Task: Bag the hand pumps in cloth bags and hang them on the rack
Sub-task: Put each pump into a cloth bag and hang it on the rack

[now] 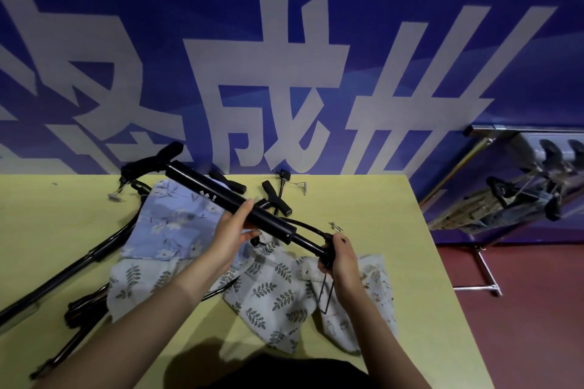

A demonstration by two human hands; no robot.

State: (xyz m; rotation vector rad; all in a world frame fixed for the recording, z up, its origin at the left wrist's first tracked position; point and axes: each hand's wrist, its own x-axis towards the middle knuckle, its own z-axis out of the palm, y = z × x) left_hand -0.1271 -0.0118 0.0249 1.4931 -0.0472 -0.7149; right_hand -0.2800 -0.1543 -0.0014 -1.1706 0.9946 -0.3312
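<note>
Over table [94, 230], pump [221, 199] between hands

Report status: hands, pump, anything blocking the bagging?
Left hand grips pump barrel; right hand grips its handle end. Pump held above cloth bags, not bagged. Nothing blocking; rack at right.

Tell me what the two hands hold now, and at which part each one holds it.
Both hold one black hand pump. The left hand grips the barrel near its lower end; the right hand grips the thin end, where the hose joins.
</note>
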